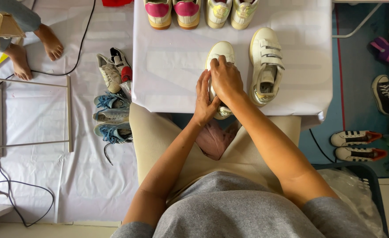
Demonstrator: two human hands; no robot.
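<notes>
White sheeting covers the floor on the left; teal floor shows on the right. Head view, looking straight down: a table under a white cloth sits in front of the seated person.

Both hands are on a white sneaker lying on the table near its front edge, toe pointing away. Left hand wraps the sneaker's left side near the heel, fingers curled against it. Right hand lies over the top of the sneaker, fingers pressed down on the strap area. Both grips closed on that sneaker; most of its middle is hidden under the hands.

Just beside it on the right, not touching: the matching white sneaker with three straps, opening up, gold lining visible.

At the table's far edge: a pair with pink tongues and a pair with iridescent tongues, side by side.

On the floor left of the table: a row of blue and white sneakers. Right side: black high-tops and a white pair with orange heels. Pink cloth lies in the person's lap. Top left: another person's bare feet. Black cable runs across the sheeting.
</notes>
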